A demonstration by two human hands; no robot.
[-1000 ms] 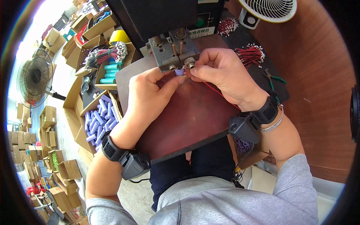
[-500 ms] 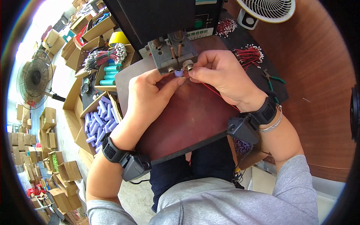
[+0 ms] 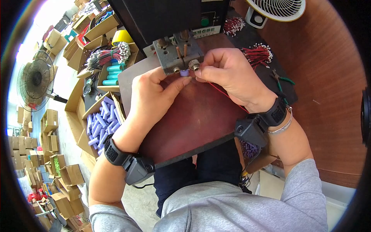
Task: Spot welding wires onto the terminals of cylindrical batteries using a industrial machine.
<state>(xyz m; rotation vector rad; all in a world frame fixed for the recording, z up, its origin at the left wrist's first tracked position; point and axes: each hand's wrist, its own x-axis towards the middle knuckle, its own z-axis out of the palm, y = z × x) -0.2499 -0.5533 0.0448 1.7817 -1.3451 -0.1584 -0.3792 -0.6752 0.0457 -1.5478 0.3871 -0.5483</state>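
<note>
A purple cylindrical battery cell (image 3: 184, 72) stands under the metal head (image 3: 178, 56) of a black spot-welding machine (image 3: 166, 19); most of the cell is hidden. My left hand (image 3: 154, 89) is closed on it, thumb and fingers around its side. To the right, my right hand (image 3: 232, 75) pinches the end of a thin red wire (image 3: 222, 92) beside the top of the cell. From the fingers the wire trails down to the right, under the wrist. Two copper electrode pins (image 3: 182, 51) show at the head. Where wire and cell meet is hidden.
A carton (image 3: 120, 110) of purple cells lies left of the reddish work plate (image 3: 189, 127). Behind it are teal cells (image 3: 114, 73) and a wire bundle (image 3: 106, 58). Red wire bundles (image 3: 258, 55), green-handled pliers (image 3: 280, 83) and a white fan (image 3: 276, 9) stand right.
Both hands stay at the welding head with the cell and wire. My right hand has shifted very slightly; the view has moved a little.
</note>
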